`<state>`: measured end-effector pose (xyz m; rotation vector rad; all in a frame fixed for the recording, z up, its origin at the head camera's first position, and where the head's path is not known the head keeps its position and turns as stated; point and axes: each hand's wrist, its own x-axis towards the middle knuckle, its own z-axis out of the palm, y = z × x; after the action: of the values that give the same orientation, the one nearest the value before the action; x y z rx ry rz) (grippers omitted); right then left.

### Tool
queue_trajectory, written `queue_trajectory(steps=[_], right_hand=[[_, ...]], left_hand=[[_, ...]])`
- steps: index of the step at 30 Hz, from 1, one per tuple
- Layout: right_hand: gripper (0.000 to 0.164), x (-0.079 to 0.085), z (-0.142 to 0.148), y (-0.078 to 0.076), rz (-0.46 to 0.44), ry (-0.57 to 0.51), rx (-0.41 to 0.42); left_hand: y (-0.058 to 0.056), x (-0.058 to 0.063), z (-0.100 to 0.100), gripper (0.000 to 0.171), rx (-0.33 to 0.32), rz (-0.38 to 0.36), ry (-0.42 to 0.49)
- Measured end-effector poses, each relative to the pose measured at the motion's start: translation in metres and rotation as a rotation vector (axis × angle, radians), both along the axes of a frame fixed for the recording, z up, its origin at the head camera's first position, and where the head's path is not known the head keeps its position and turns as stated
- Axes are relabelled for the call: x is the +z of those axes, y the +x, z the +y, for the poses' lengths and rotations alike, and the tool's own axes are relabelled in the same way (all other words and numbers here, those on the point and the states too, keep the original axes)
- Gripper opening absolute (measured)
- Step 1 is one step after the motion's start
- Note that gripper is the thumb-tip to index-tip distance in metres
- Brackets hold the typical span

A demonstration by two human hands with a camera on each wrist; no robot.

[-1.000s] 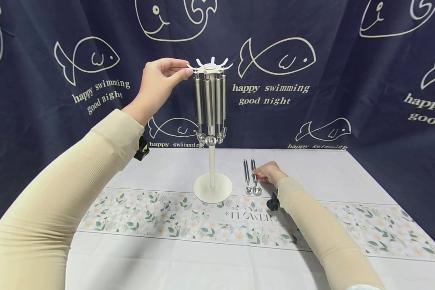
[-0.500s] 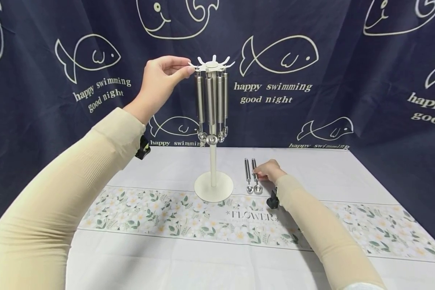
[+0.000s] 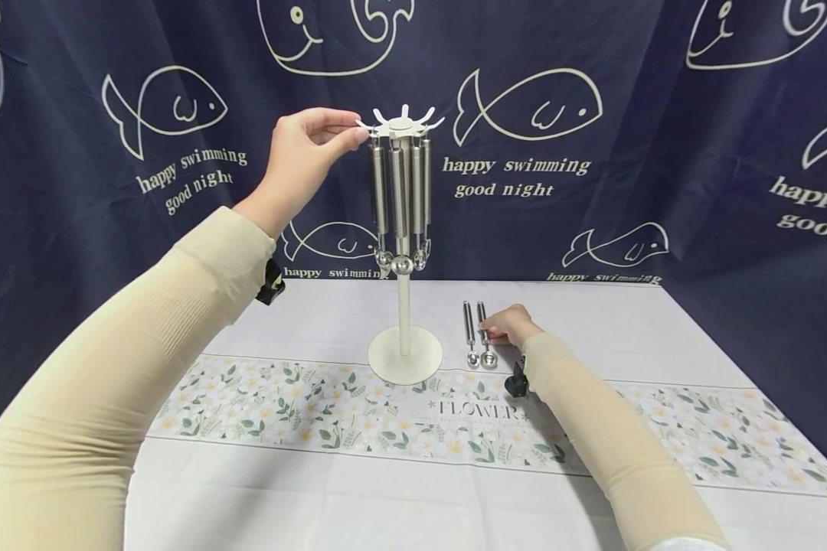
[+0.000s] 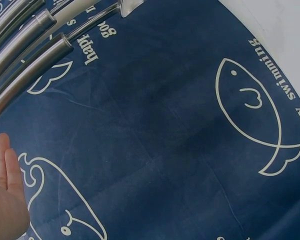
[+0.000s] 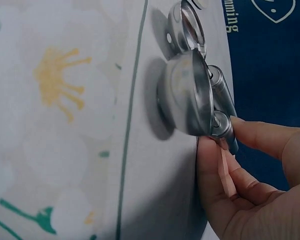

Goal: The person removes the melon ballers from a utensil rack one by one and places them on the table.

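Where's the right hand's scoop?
In the head view, the scoop is right of centre, just right of the other loose scoop, pinched by the right hand.

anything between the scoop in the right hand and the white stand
Only the second scoop: it lies on the table between the held scoop and the white stand. Above it, nothing visible blocks the path.

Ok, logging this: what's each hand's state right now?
Left hand: pinching one hook of the white round-based stand.
Right hand: pinching the rightmost long-handled silver metal scoop.
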<state>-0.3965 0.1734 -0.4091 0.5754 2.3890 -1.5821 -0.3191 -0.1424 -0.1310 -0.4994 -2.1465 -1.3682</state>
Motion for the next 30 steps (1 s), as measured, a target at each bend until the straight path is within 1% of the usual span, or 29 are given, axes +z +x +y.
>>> queue_trajectory(steps=[9, 14, 20, 21, 22, 27, 28, 30], right_hand=[[0.056, -0.002, 0.004, 0.0, -0.004, 0.01, -0.013], [0.059, 0.001, 0.008, 0.005, 0.0, -0.062, -0.002], [0.058, 0.005, 0.014, 0.006, 0.003, -0.122, -0.03], [0.056, 0.002, 0.017, 0.002, 0.019, -0.15, -0.023], [0.056, 0.003, 0.017, 0.002, 0.027, -0.156, -0.025], [0.052, 0.011, 0.015, 0.004, 0.093, -0.188, 0.009], [0.052, 0.016, 0.011, 0.009, 0.096, -0.168, 0.011], [0.047, 0.017, 0.01, 0.009, 0.119, -0.188, 0.034]], left_hand=[[0.001, 0.001, 0.003, 0.039, 0.011, -0.001, -0.013], [0.001, 0.0, 0.005, 0.037, 0.01, 0.008, -0.006], [0.001, -0.001, 0.005, 0.036, 0.009, 0.005, 0.006], [0.001, -0.001, 0.005, 0.036, 0.01, 0.006, 0.005], [0.001, -0.001, 0.005, 0.036, 0.011, 0.009, 0.006], [0.003, 0.0, 0.003, 0.035, 0.018, 0.015, 0.018], [0.003, 0.0, 0.003, 0.035, 0.019, 0.015, 0.022], [0.004, 0.0, 0.003, 0.034, 0.021, 0.014, 0.027]])
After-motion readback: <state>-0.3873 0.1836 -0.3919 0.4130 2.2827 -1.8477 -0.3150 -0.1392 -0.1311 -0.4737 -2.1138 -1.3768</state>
